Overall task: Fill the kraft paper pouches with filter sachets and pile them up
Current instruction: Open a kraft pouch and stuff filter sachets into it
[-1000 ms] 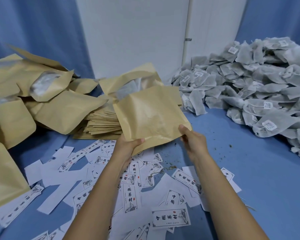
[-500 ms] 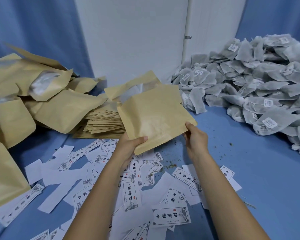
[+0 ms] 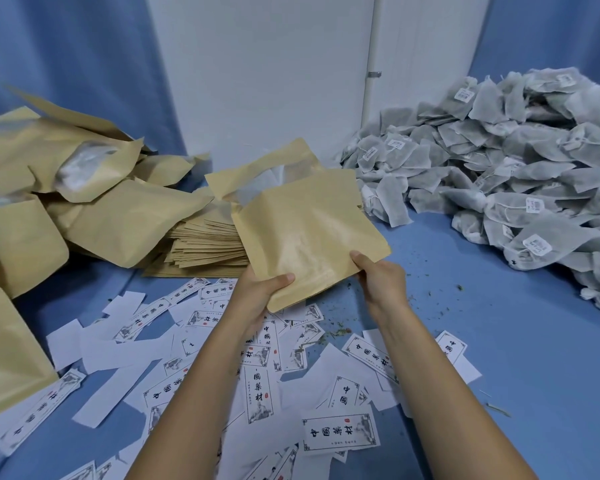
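Both bare forearms reach in from the near edge, angling toward the middle. Left hand (image 3: 258, 296) has its thumb on top of the kraft pouch (image 3: 309, 230), fingers tucked under the near-left corner. Right hand (image 3: 381, 284) pinches the pouch's right corner, thumb on top, fingers hidden underneath.

The pouch (image 3: 309, 233) in the grip is matt brown kraft paper, a bit creased. Right of it the sachets (image 3: 499, 174) look like grey fibrous mesh, and the labels (image 3: 340, 434) just below are smooth white paper.
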Tool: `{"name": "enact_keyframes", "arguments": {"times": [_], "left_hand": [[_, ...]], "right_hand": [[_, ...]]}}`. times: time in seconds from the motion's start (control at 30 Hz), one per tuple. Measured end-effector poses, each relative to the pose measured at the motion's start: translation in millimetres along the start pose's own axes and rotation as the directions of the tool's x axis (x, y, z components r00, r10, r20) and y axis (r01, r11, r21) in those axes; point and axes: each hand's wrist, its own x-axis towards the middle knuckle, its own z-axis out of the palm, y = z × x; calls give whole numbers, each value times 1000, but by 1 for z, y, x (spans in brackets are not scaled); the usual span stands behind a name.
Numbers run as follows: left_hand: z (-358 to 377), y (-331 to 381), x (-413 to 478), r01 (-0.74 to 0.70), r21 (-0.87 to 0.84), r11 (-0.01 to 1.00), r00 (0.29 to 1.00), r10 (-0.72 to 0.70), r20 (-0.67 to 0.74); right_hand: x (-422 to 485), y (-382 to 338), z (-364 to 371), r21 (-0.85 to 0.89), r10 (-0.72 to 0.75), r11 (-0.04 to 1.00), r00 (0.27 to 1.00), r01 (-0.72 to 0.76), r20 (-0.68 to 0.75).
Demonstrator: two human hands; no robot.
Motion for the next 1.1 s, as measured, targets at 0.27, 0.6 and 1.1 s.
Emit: {"name": "enact_keyframes", "arguments": {"times": [0.27,0.6,1.1], "left_hand": [[3,-2,0,-30,11,1000,999,30,-34],[5,-6,0,-52,18,998,997,53,-52],[3,-9,3,-83,31,996,994,85,-62]], "right_hand": [[-5,0,4,9,87,996,995,-88,56],[-12,8,13,21,107,994,985,-111,132],[-13,19,19,-4,135,991,967,-137,218]]}}
